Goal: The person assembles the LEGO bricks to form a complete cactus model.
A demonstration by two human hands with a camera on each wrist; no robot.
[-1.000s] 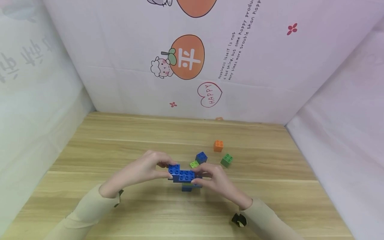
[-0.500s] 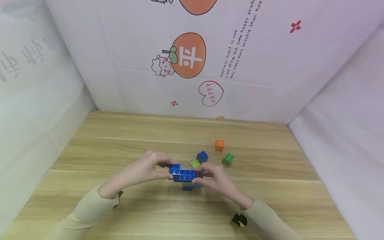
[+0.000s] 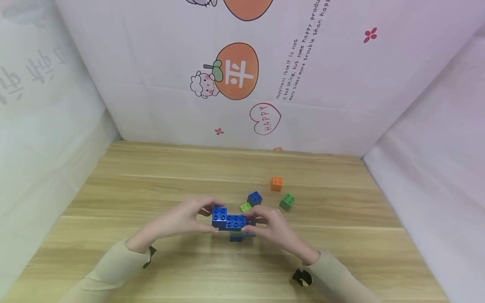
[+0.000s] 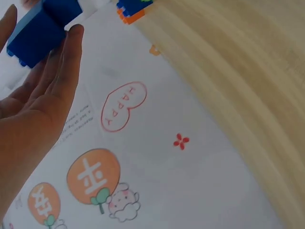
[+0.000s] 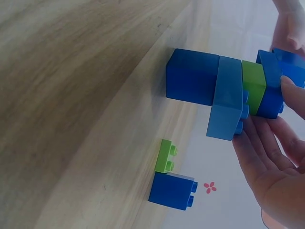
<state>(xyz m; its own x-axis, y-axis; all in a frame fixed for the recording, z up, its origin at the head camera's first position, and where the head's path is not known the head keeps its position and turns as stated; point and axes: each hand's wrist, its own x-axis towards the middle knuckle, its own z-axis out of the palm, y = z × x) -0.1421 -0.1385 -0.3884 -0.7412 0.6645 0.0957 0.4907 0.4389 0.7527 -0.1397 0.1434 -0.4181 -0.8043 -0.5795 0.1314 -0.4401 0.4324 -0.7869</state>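
A brick stack [image 3: 233, 223] stands on the wooden table [image 3: 189, 176], both hands closed around its top. In the right wrist view it has a dark blue base [image 5: 193, 76], a light blue brick [image 5: 228, 102], a green layer [image 5: 253, 86] and blue bricks on top [image 5: 274, 81]. My left hand [image 3: 206, 216] pinches the left end of the top blue bricks [image 4: 35, 33] between thumb and fingers. My right hand [image 3: 254, 223] grips the right end, fingers [image 5: 267, 157] against the upper layers.
Loose bricks lie just beyond the stack: a blue one [image 3: 254, 198], a flat light green one [image 3: 245, 207], a green one [image 3: 286, 202] and an orange one [image 3: 276, 183]. White printed cloth walls [image 3: 242, 84] close in the table at the back and both sides.
My left hand and forearm have sunk slightly toward the table while keeping hold of the top bricks. The stack, the right hand and the loose bricks stay put.
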